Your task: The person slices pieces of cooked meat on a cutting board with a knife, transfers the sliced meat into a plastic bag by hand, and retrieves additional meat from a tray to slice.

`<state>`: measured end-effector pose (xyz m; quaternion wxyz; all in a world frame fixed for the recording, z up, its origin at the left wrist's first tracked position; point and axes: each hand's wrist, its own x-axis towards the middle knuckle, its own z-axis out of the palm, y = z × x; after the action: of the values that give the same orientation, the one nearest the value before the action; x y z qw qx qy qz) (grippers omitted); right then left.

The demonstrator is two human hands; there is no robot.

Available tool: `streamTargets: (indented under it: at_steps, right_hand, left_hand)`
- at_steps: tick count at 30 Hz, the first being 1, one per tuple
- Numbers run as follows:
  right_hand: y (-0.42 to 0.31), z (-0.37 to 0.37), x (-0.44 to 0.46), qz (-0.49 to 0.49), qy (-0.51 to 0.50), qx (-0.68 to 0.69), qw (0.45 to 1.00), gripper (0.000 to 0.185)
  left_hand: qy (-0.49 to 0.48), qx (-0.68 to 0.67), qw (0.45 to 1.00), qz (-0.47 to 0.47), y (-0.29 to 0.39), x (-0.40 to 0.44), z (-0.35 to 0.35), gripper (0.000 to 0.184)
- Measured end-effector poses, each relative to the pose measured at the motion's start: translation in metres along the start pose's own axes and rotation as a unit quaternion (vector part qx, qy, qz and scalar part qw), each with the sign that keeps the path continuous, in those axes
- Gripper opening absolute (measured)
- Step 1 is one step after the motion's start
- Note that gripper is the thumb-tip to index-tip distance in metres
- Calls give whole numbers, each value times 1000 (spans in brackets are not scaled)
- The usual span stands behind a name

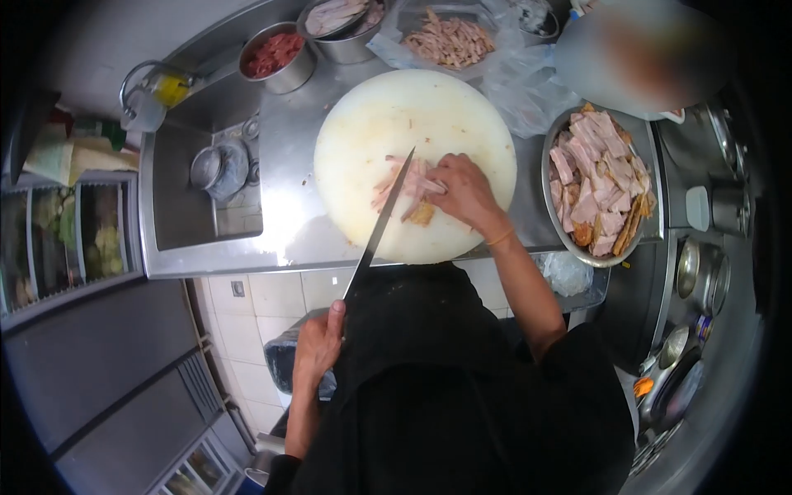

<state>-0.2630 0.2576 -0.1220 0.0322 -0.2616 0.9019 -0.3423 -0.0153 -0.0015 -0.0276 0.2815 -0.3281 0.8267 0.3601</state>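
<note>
My left hand [320, 342] is closed round the handle of a long kitchen knife [386, 213]. The blade slants up and away over a round white cutting board [355, 115], its tip near the board's middle. My right hand [466, 190] rests on the board just right of the blade, fingers closed on pale pink sliced meat [417, 177]. More cut strips lie left of the blade. A browned piece of meat [422, 214] sits below my right fingers. My fingertips partly cover the slices.
A steel bowl of meat pieces [606, 186] stands right of the board. Behind are a bag of meat strips [450, 40] and a steel pot of red meat [280, 58]. A sink [177, 206] with a faucet lies left. The counter's front edge runs before me.
</note>
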Motion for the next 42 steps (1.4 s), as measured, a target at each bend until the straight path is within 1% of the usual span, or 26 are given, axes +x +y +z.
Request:
streamTargets:
  at_steps: [2, 4, 5, 8, 9, 12, 13, 14, 16, 19, 20, 22, 23, 25, 26, 29, 32, 35, 38, 42]
  right_hand:
    - [5, 10, 1, 12, 4, -17, 1000, 22]
    - [14, 8, 5, 16, 23, -1, 1000, 21]
    - [19, 7, 6, 17, 32, 8, 999, 20]
    - [28, -10, 4, 56, 79, 81, 992, 18]
    - [24, -19, 2, 73, 101, 83, 989, 16]
    - [24, -31, -4, 168, 172, 126, 963, 15]
    - [33, -29, -6, 176, 176, 130, 960, 15]
    - [29, -30, -5, 171, 192, 160, 953, 14]
    - [17, -32, -9, 165, 227, 219, 935, 13]
    - [9, -23, -17, 128, 221, 197, 946, 10]
    - [4, -21, -21, 110, 226, 159, 955, 10]
    - [-12, -17, -25, 76, 234, 84, 966, 14]
    - [-22, -9, -26, 105, 208, 142, 962, 18]
    - [-36, 22, -27, 76, 184, 169, 965, 19]
    - [-38, 38, -28, 62, 172, 182, 966, 19]
    - [-36, 76, -35, -17, 148, 67, 987, 20]
    - [-33, 76, -42, -39, 185, 86, 978, 20]
    - [-36, 67, -47, 20, 198, 125, 972, 18]
    - [-36, 63, -48, -35, 196, 92, 976, 16]
    - [-36, 68, -48, -43, 208, 87, 973, 13]
  left_hand:
    - [-13, 11, 1000, 13, -2, -1, -8, 79]
    - [-37, 18, 999, 16, -1, -10, -21, 79]
    - [-37, 45, 998, 12, -7, -9, -23, 80]
    - [-45, 56, 997, -6, -11, -11, -27, 81]
    - [-52, 65, 997, 1, -8, -11, -27, 81]
    - [-68, 75, 995, 17, 7, -9, -21, 83]
    - [-74, 71, 994, 23, 9, -4, -16, 83]
    - [-81, 68, 994, 30, 10, 1, -11, 84]
    - [-44, 70, 996, 39, 7, 12, 1, 84]
    - [14, 43, 999, 29, 9, 17, 2, 84]
    - [34, 29, 999, 20, 10, 17, 1, 84]
    - [33, 7, 999, -7, 3, 21, -7, 85]
    - [28, -10, 999, -27, 0, 21, -11, 85]
    - [30, -40, 997, -53, -4, 21, -15, 85]
    - [37, -37, 998, -47, -3, 20, -15, 85]
    - [47, -24, 998, -39, -1, 12, -14, 84]
    - [47, 9, 998, -33, 3, 1, -10, 82]
    - [48, 65, 997, -3, 8, -8, -8, 77]
    - [41, 103, 994, 10, 7, -12, -11, 71]
    - [24, 145, 989, 20, 5, -15, -18, 67]
